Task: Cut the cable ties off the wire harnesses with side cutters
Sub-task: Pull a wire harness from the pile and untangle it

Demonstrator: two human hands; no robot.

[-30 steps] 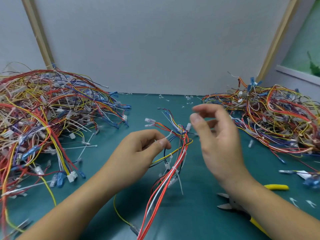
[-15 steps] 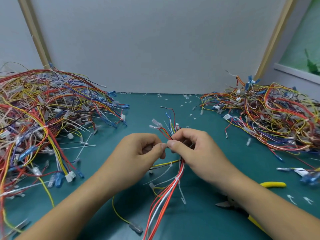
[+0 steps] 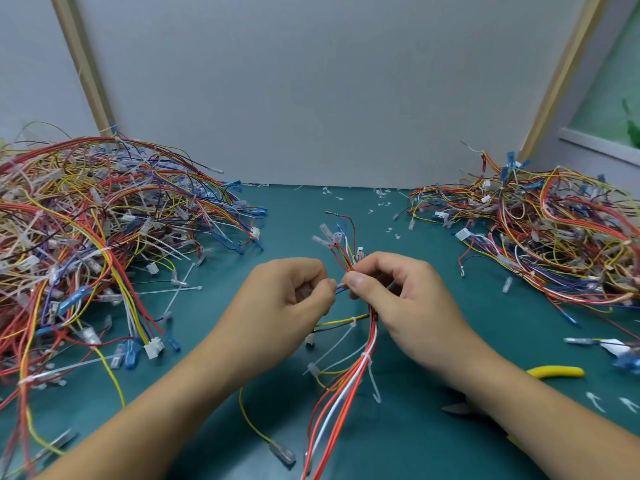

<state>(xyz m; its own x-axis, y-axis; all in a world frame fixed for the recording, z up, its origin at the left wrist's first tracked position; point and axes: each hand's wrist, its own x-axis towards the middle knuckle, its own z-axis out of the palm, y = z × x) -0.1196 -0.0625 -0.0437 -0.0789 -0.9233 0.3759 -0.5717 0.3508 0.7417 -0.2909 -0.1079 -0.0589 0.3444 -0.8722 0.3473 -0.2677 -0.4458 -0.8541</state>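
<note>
A wire harness (image 3: 349, 382) of red, white, yellow and blue wires lies on the green mat in the middle, its connector ends fanning out toward the wall. My left hand (image 3: 287, 303) and my right hand (image 3: 394, 299) meet over its upper part, each pinching the bundle between thumb and fingers. White cable ties (image 3: 365, 356) still wrap the harness below my hands. The yellow-handled side cutters (image 3: 554, 371) lie on the mat at the right, partly hidden under my right forearm.
A big heap of harnesses (image 3: 86, 244) fills the left side. A second heap (image 3: 547, 244) sits at the right. Cut tie scraps (image 3: 381, 202) dot the mat near the grey back wall. A loose yellow wire with a terminal (image 3: 282, 453) lies near the front.
My right hand came down from its raised, open pose and closed on the harness beside my left hand. Since half a second ago both hands barely moved.
</note>
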